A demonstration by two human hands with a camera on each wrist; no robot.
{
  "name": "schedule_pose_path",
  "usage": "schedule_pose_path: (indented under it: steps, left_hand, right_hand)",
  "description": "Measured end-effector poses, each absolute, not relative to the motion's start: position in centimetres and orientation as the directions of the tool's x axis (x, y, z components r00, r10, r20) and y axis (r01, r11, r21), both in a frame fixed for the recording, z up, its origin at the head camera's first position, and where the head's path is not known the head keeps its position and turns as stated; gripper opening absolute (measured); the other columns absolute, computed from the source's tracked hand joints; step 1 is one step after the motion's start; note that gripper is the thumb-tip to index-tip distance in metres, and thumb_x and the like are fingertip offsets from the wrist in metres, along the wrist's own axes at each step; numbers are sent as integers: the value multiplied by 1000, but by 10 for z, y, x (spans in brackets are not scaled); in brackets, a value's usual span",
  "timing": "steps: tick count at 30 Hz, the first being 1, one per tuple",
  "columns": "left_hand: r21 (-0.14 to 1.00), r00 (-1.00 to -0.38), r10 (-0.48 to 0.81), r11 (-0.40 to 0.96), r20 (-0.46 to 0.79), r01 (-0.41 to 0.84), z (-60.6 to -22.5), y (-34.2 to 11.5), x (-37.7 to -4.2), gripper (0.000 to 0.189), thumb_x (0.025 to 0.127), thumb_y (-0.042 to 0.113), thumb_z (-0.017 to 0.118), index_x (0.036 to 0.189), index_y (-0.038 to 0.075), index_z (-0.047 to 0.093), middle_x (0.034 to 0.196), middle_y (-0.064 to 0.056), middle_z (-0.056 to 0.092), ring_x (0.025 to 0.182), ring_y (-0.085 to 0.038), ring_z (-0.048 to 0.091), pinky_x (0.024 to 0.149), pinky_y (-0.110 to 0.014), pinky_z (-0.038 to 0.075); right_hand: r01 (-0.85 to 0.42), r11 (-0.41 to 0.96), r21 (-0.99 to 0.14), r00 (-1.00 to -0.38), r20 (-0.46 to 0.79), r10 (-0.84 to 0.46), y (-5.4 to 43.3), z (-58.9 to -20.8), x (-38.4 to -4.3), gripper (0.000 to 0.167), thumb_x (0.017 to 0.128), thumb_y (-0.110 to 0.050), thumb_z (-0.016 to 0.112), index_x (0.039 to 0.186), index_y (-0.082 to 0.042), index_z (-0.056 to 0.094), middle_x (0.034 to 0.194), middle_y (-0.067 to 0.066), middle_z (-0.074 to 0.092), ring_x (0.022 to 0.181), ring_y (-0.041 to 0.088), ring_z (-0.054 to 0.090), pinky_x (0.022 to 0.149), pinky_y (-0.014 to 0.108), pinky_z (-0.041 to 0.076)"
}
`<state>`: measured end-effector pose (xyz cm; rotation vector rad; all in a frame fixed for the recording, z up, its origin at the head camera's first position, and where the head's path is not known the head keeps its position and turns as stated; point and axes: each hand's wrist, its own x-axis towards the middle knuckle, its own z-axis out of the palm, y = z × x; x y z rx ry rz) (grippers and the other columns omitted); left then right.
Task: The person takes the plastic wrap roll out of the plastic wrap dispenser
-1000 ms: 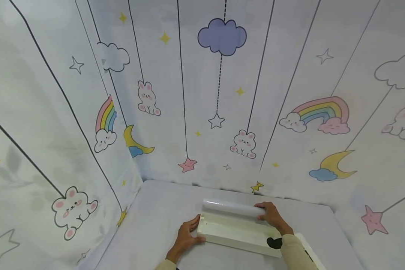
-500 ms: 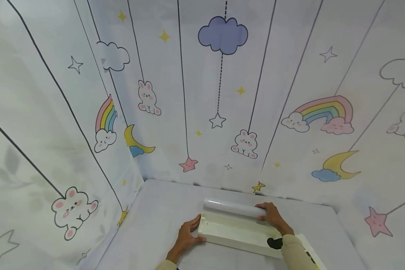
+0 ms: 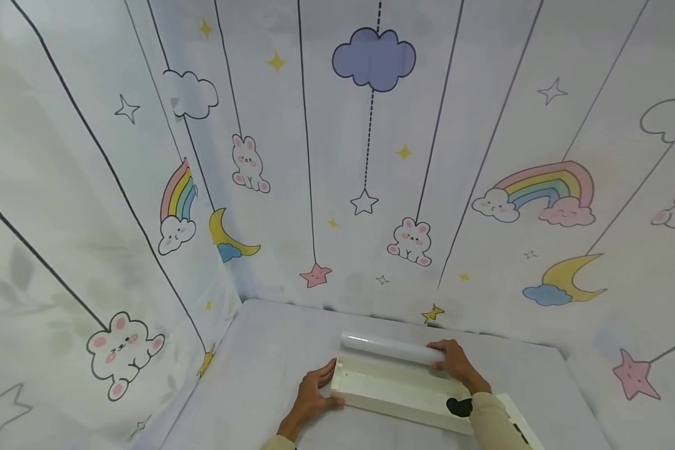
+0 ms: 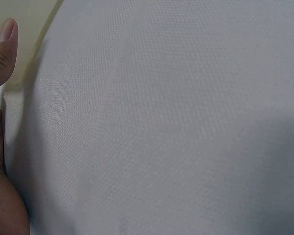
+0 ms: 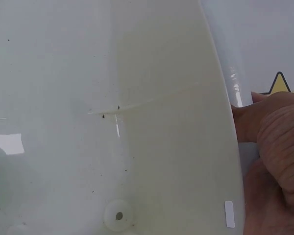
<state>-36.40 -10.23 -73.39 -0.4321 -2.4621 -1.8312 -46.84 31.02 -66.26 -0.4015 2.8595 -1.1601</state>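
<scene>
A long, cream-white open box lies on the white-covered table, its inside facing up. Just behind it, alongside its far wall, is a glossy roll of plastic film. My left hand grips the box's left end, thumb at the near corner and fingers at the far one; the thumb shows against the box in the left wrist view. My right hand holds the right end of the roll, its fingers bent over it. In the right wrist view the box wall partly hides that hand.
A flat white piece with a dark and green marking lies at the right, partly behind my right sleeve. A dark object sits at that sleeve's cuff. Printed fabric walls rise behind the table and at its sides.
Both hands, the box and the roll keep their places relative to each other. The whole head view has shifted slightly.
</scene>
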Motion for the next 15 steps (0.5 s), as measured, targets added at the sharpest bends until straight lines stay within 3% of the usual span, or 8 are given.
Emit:
schedule_pose_path:
  steps: [6,15]
  left_hand:
    - [929,-949,202,234,242,287,-740,-103,-367,108,72,27,103,159,-5,49,158,-13,57,152,-20,51,127,-17,31]
    - [941,-963,195,248,183,230,-740,-104,-368,112,71,34,103,162,0,48,160,-6,55,154,-17,48,128,-17,29]
  right_hand:
    - [-201,692,-693,-970,43,-239,310,-663,-470,50,72,12,92,120,10,78,120,29,78,113,43,71,96,46,58]
    - [-186,703,-686,-973,28,-230,310,-667,-472,51,71,13,93,120,10,78,122,30,77,117,46,70,100,52,57]
